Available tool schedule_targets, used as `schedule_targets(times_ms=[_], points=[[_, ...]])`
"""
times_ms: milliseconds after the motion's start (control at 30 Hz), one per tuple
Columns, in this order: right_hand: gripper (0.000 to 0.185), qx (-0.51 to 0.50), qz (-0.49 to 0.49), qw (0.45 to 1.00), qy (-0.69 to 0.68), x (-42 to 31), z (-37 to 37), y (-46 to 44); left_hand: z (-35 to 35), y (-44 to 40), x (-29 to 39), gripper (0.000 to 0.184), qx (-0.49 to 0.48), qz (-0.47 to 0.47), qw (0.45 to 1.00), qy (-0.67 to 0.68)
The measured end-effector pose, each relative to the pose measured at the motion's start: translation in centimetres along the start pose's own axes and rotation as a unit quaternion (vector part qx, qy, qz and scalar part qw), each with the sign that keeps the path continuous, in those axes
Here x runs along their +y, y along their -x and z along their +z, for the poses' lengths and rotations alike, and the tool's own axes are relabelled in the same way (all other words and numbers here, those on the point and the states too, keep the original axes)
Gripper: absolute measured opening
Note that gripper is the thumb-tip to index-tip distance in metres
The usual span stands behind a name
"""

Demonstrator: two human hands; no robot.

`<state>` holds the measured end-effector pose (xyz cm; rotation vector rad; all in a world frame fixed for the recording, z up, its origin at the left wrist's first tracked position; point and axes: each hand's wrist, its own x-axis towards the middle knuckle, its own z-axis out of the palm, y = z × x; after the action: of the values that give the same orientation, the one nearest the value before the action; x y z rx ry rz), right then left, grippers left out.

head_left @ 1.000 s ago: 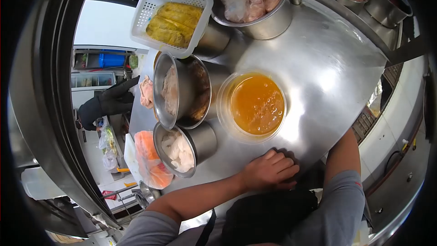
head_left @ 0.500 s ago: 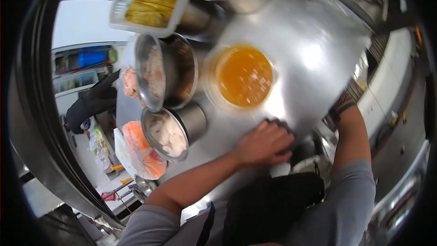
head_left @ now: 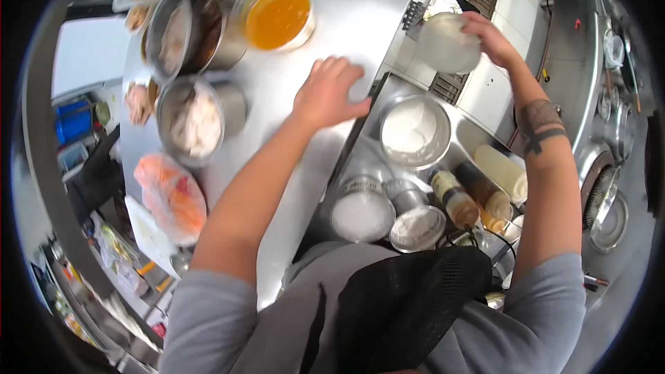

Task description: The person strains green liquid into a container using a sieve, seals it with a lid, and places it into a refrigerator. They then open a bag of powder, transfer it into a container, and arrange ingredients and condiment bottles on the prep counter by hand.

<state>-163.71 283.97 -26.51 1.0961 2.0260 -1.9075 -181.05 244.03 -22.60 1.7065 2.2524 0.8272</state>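
Observation:
My left hand [head_left: 331, 93] is spread over the steel table [head_left: 277, 166] near its edge, fingers apart and holding nothing. Past that edge, my right hand [head_left: 490, 40] grips a cloudy, translucent round plastic piece [head_left: 450, 45]; whether it is a lid or a tub I cannot tell. Below it, an open drawer [head_left: 478, 125] holds a round metal container of white powder [head_left: 414, 131]. Two smaller containers of white powder, one [head_left: 362, 216] and another [head_left: 418, 227], stand closer to my body. A clear tub of orange liquid [head_left: 278, 17] sits on the table beyond my left hand.
Metal pots of pale meat [head_left: 197, 125] line the table's left side, with a plastic bag of orange food [head_left: 172, 197] nearer me. Several sauce bottles [head_left: 454, 197] lie in the drawer. Another person's dark sleeve [head_left: 90, 173] shows at left. A steel counter [head_left: 575, 21] runs along the right.
The view has swung right, bringing the drawer into sight. My right hand has come up with the plastic piece in it. My left hand has opened from a loose curl.

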Motion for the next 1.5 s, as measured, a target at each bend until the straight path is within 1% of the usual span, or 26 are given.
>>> schedule_targets(times_ms=[67,133,200,233,267,300,333,400,467,533,567,600,667,733,800,867,933,967,1000,1067,1133,1167,1233,1267,1333,1500], points=[[0.048,0.016,-0.029,0.998,-0.052,-2.7,0.1,5.4,0.5,0.5,-0.3,0.043,0.049,0.045,0.998,-0.003],[0.037,0.011,-0.025,0.992,-0.124,-4.7,1.4,9.1,-0.5,1.4,0.0,0.039,0.035,0.027,0.999,0.014],[0.036,0.018,-0.073,0.99,-0.12,-7.1,3.8,13.2,-0.3,1.8,1.2,0.041,0.036,-0.062,0.997,0.022],[0.032,0.007,-0.108,0.991,-0.077,-8.1,5.4,14.4,-0.7,2.3,1.9,0.041,0.065,-0.064,0.996,0.017],[0.03,-0.027,-0.123,0.989,-0.082,-10.1,8.4,17.0,-0.5,3.4,3.0,0.045,0.107,-0.195,0.944,0.242],[0.029,-0.058,-0.138,0.985,-0.087,-11.1,11.4,18.9,-0.6,4.9,4.5,0.05,0.138,-0.307,0.823,0.457],[0.028,-0.081,-0.141,0.984,-0.071,-11.5,14.6,20.3,-2.6,7.6,6.6,0.059,0.152,-0.305,0.799,0.495],[0.026,-0.144,-0.133,0.979,-0.06,-11.2,21.9,22.9,-4.8,14.9,10.4,0.062,0.223,-0.287,0.779,0.511],[0.021,-0.157,-0.184,0.963,0.122,-9.7,29.3,25.4,-5.0,23.0,11.1,0.065,0.24,-0.289,0.787,0.489],[0.018,-0.244,-0.182,0.951,0.048,-7.8,36.3,27.5,-5.5,30.3,11.7,0.066,0.272,-0.331,0.74,0.519],[0.018,-0.242,-0.237,0.933,0.121,-6.5,39.3,28.1,-6.0,33.2,12.6,0.063,0.299,-0.353,0.735,0.496],[0.017,-0.24,-0.188,0.939,0.158,-6.2,42.1,29.4,-6.4,36.0,13.2,0.06,0.326,-0.376,0.728,0.471],[0.014,-0.251,-0.202,0.914,0.248,-6.2,46.1,32.4,-6.3,41.0,13.8,0.058,0.335,-0.375,0.743,0.442],[0.015,-0.283,-0.173,0.911,0.244,-5.2,49.0,33.7,-8.0,44.3,12.8,0.056,0.341,-0.369,0.759,0.415],[0.016,-0.323,-0.148,0.901,0.25,-4.3,50.9,35.5,-9.0,47.9,12.6,0.051,0.223,-0.337,0.774,0.488],[0.016,-0.351,-0.126,0.895,0.247,-3.7,52.8,37.6,-10.1,50.4,12.3,0.049,0.181,-0.32,0.779,0.507],[0.017,-0.382,-0.191,0.865,0.263,-4.0,54.3,40.2,-10.4,52.1,12.5,0.053,0.087,-0.363,0.724,0.581],[0.022,-0.375,-0.13,0.866,0.305,-5.0,54.7,41.1,-10.6,52.6,12.6,0.065,0.054,-0.394,0.748,0.532],[0.022,-0.365,-0.137,0.869,0.305,-5.1,55.0,41.3,-10.5,53.0,12.6,0.065,0.052,-0.385,0.755,0.529],[0.037,-0.343,-0.291,0.785,0.426,-5.1,55.4,41.5,-10.5,53.2,12.4,0.076,0.081,-0.396,0.704,0.584],[0.047,-0.343,-0.324,0.764,0.441,-4.5,55.5,41.1,-9.9,53.4,11.2,0.084,0.07,-0.443,0.661,0.602],[0.05,-0.332,-0.306,0.768,0.454,-4.9,55.6,41.3,-10.4,53.0,10.9,0.083,0.069,-0.451,0.678,0.576],[0.056,-0.293,-0.356,0.74,0.489,-4.3,56.0,40.7,-8.8,52.9,8.3,0.081,0.061,-0.419,0.7,0.576],[0.057,-0.281,-0.338,0.744,0.504,-5.9,56.0,41.9,-10.7,51.9,9.5,0.08,0.057,-0.418,0.697,0.581],[0.056,-0.26,-0.357,0.762,0.473,-6.5,55.7,42.5,-12.8,50.8,10.9,0.077,0.046,-0.434,0.642,0.63],[0.048,-0.248,-0.279,0.823,0.427,-8.1,55.5,43.8,-13.6,51.2,8.3,0.06,0.033,-0.376,0.695,0.612]])
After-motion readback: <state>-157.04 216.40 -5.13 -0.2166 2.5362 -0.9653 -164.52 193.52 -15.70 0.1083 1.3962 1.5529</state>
